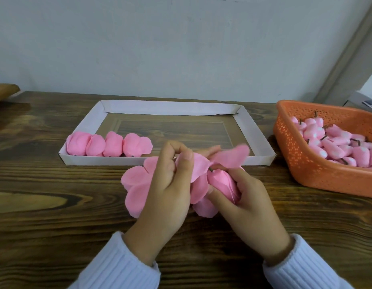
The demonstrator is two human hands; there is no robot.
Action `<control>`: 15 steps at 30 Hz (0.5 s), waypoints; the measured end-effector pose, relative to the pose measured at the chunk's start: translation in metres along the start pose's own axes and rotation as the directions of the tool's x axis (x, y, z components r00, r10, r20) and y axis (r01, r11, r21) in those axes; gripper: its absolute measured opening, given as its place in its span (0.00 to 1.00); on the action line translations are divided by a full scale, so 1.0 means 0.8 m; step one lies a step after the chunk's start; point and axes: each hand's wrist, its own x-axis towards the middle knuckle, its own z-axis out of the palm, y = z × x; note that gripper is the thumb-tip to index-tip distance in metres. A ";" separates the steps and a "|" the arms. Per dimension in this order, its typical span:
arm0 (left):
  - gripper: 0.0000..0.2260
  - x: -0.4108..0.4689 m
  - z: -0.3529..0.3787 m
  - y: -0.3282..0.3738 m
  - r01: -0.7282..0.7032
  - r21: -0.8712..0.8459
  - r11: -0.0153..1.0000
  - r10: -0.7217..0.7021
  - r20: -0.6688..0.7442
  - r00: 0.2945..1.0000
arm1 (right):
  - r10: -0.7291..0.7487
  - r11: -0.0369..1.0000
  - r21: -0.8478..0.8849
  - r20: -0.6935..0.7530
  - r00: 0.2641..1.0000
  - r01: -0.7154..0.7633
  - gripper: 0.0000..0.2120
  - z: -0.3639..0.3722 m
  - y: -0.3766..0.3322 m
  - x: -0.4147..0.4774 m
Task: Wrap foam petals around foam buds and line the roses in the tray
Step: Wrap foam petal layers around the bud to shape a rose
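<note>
Gripping the pink bud (222, 182) at frame centre, the right hand (247, 203) curls round it, while the left hand (170, 184) pinches the petal sheet (137, 190). Four finished roses (107, 146) line the tray (93, 122) at its lower-left edge; the basket (310, 163) sits at right.

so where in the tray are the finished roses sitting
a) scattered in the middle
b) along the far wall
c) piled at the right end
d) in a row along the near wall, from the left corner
d: the pink roses stand side by side against the near wall of the tray, starting at its left corner.
</note>
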 end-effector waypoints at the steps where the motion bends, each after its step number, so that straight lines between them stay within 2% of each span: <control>1: 0.07 0.000 0.000 -0.002 -0.012 -0.021 1.000 0.013 0.034 0.999 | 0.000 1.000 0.015 -0.009 1.000 0.000 0.06 0.000 0.001 -0.001; 3: 0.07 -0.001 -0.001 -0.005 -0.020 -0.040 0.999 0.022 0.036 0.999 | 0.002 1.000 0.027 -0.001 1.000 -0.002 0.04 0.000 0.003 -0.002; 7: 0.09 -0.003 -0.002 -0.005 0.043 -0.072 0.996 -0.045 -0.029 0.999 | -0.016 1.000 0.021 0.012 1.000 0.016 0.09 0.001 0.000 0.000; 9: 0.11 -0.003 -0.002 0.000 0.105 -0.192 0.976 -0.097 0.052 0.994 | -0.023 0.999 0.033 0.013 1.000 0.022 0.11 0.002 0.000 0.000; 11: 0.17 -0.003 -0.003 0.005 0.150 -0.294 0.944 -0.108 0.155 0.982 | -0.038 0.997 0.062 0.011 0.999 0.037 0.15 0.002 0.000 0.000; 13: 0.21 -0.002 -0.002 0.010 0.101 -0.283 0.954 -0.049 0.185 0.981 | -0.074 0.994 0.081 0.003 0.997 0.074 0.16 0.001 0.002 0.000; 15: 0.19 -0.002 0.001 0.007 0.068 -0.239 0.969 -0.037 0.133 0.990 | -0.094 0.994 0.059 -0.004 0.996 0.094 0.12 0.001 0.004 0.000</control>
